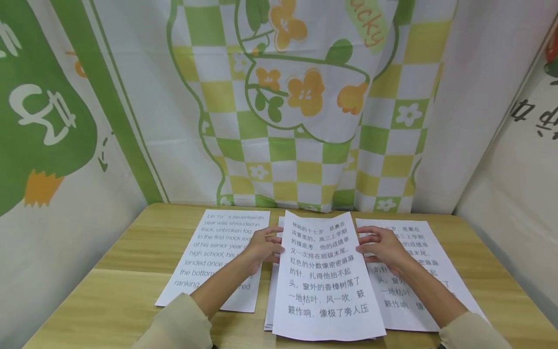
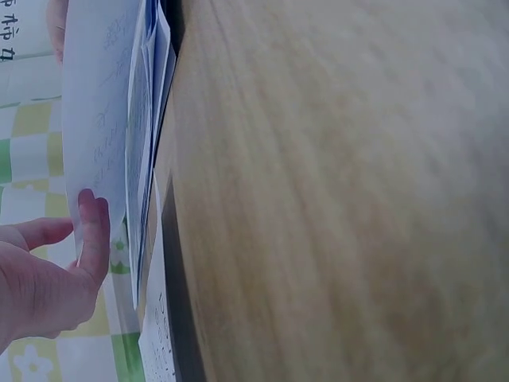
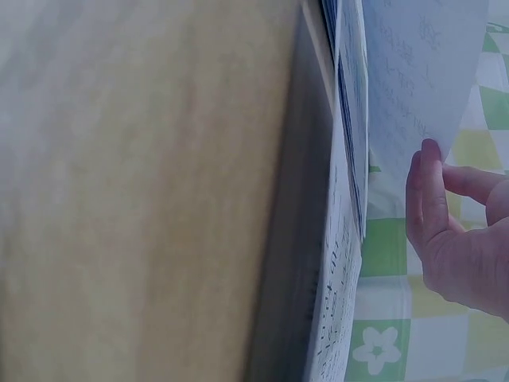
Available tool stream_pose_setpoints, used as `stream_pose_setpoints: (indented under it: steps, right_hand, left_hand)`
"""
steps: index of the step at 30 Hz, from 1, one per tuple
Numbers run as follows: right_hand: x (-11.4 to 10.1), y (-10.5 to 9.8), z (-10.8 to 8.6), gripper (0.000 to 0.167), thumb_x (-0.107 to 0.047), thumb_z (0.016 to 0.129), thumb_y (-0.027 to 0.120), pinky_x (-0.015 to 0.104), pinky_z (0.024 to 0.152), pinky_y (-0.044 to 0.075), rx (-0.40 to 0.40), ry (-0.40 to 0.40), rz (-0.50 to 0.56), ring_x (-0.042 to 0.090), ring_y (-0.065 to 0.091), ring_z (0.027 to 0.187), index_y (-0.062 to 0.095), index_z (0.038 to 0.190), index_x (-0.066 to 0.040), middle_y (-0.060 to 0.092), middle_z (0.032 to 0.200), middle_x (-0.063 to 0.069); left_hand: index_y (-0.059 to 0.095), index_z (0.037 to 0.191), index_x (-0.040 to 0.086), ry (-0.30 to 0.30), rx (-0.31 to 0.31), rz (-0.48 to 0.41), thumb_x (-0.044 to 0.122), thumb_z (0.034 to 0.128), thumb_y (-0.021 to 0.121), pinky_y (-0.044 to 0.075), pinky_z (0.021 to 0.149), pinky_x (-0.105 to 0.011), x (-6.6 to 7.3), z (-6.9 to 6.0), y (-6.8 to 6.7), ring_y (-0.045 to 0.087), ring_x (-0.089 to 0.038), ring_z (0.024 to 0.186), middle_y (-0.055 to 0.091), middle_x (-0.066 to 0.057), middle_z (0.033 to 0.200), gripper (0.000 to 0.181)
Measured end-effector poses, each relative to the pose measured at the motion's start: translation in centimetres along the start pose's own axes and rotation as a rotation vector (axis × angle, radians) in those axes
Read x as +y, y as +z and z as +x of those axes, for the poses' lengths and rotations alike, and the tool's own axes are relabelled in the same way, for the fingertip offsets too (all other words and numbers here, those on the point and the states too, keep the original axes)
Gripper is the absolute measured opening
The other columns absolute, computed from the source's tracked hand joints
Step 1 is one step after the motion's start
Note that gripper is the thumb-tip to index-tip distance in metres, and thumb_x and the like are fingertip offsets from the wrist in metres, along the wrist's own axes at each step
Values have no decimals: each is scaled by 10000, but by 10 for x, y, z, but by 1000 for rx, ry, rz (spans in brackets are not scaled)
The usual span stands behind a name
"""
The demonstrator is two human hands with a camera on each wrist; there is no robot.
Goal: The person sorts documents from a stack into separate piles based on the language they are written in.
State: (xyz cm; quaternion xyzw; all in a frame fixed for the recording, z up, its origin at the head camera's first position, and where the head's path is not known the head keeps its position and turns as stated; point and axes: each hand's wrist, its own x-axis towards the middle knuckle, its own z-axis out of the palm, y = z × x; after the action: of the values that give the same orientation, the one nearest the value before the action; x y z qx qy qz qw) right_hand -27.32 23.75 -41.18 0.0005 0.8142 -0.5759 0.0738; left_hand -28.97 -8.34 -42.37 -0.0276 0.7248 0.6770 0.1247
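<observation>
A sheet of paper (image 1: pixel 324 286) printed with Chinese text is lifted off a stack of papers (image 1: pixel 271 291) in the middle of the table. My left hand (image 1: pixel 263 249) pinches its left edge between thumb and fingers; in the left wrist view the left hand (image 2: pixel 60 278) has fingertips behind the sheet. On the opposite edge my right hand (image 1: pixel 381 247) pinches the same sheet, and the right wrist view shows the right hand (image 3: pixel 465 227) with fingers behind it. The far corners of the sheet curl upward. How many sheets lie beneath is hidden.
An English-text paper (image 1: pixel 218 242) lies to the left, partly under my left forearm. To the right lies another Chinese-text paper (image 1: pixel 418 300), crossed by my right forearm. The wooden table (image 1: pixel 109 286) ends at a patterned curtain (image 1: pixel 305 160) behind.
</observation>
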Motion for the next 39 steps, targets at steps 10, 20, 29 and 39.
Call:
stream_pose_setpoints:
  steps: [10,20,29,39]
  right_hand:
    - [-3,-3,-1,612,19,920,713,402,728,661,-13,5,3,230,730,932,487,1489,32,650,1239,229]
    - [-1,-19,-1,604,-3,943,707,364,711,658,-5,4,10,170,723,921,481,1502,27,643,1282,217]
    - [1,-43,-5,616,-23,966,696,320,711,645,-10,3,24,122,718,931,451,1530,10,685,1229,93]
    - [8,-66,-12,606,-14,986,663,306,685,636,-5,1,41,103,717,918,424,1542,22,689,1144,-8]
  left_hand:
    - [554,1450,16,5,5,16,-167,871,637,654,733,-369,2,2,1,684,-254,905,614,-206,1225,613]
    - [528,1461,-17,29,-22,-15,-166,875,640,653,766,-358,6,3,8,679,-211,829,641,-216,1194,615]
    - [466,1512,-20,33,-67,-51,-134,897,657,646,824,-345,10,7,27,711,-212,884,646,-250,1262,654]
    - [430,1525,-42,8,-119,-83,-152,877,669,644,838,-356,11,12,47,706,-213,868,645,-232,1215,699]
